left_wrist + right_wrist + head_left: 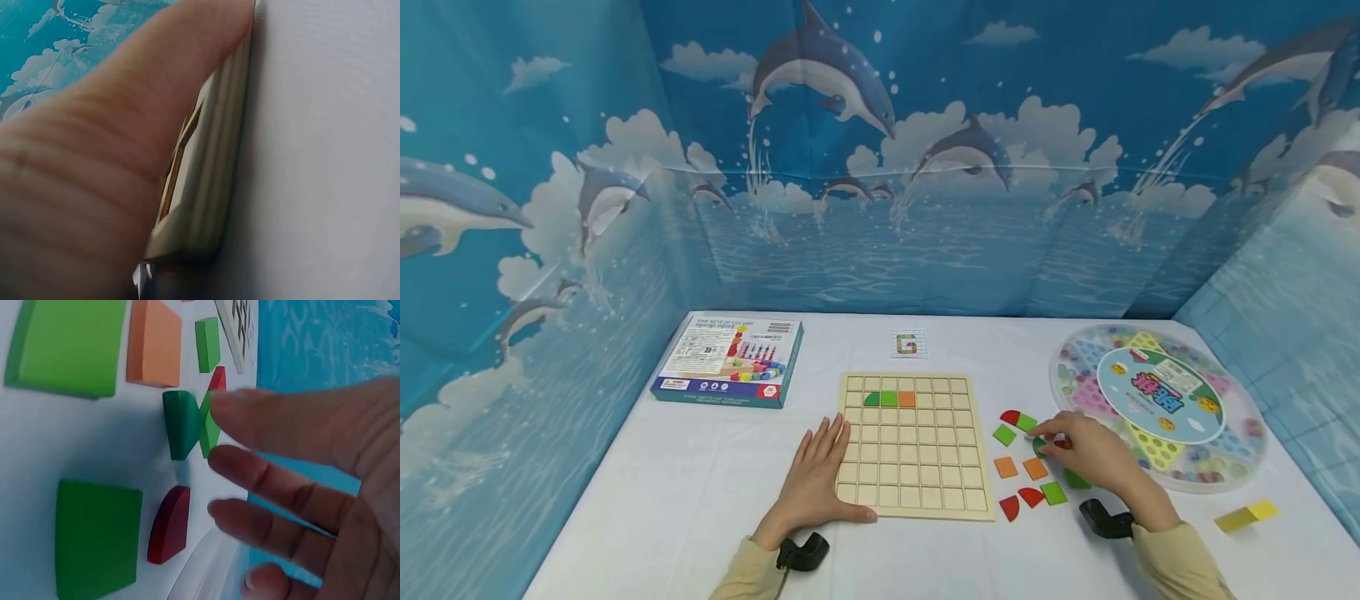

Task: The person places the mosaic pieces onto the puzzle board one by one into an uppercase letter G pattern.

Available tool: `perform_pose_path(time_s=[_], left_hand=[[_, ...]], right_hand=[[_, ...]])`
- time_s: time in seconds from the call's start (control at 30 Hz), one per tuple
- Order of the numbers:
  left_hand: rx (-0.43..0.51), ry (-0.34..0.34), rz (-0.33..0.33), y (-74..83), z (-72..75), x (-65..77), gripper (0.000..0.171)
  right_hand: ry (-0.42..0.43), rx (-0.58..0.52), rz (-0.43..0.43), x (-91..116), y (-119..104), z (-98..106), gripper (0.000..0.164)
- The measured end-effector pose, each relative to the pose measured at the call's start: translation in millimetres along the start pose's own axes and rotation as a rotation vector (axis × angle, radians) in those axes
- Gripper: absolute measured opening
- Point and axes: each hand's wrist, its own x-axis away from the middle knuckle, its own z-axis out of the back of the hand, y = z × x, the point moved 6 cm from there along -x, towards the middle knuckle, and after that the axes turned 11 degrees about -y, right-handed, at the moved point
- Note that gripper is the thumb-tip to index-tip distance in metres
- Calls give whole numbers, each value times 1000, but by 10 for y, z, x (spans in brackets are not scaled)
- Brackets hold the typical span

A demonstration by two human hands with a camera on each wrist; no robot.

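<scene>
My left hand [816, 479] lies with fingers spread along the left side of a wooden grid board [908, 502], its thumb at the near edge. In the board's second row sit a green quarter-round piece [872, 399], a light green square [889, 398] and an orange square [907, 399]. Right of the board, my right hand [1086, 450] is over loose pieces. Its thumb and index finger are apart, close to a light green square [210, 434] that touches a red piece [1010, 417]. A dark green piece [180, 425] lies beside the fingertips.
More loose pieces lie near the right hand, among them orange squares [1006, 467] and red quarter-rounds [1010, 507]. A small pattern card [909, 343] is behind the board. A game box [730, 358] stands left, a round game case [1161, 396] right, and a yellow block [1246, 517] nearer.
</scene>
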Motion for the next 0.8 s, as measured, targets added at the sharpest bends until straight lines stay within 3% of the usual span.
perform_pose_path(time_s=[0.17, 0.57, 0.8], left_hand=[[-6, 2, 3, -6, 0, 2, 131], [-6, -1, -9, -3, -1, -2, 131], [-10, 2, -11, -4, -3, 1, 131]], right_hand=[[-41, -6, 55, 7, -4, -15, 20], [-78, -6, 56, -145, 34, -13, 15], [-78, 34, 110, -215, -12, 15, 17]])
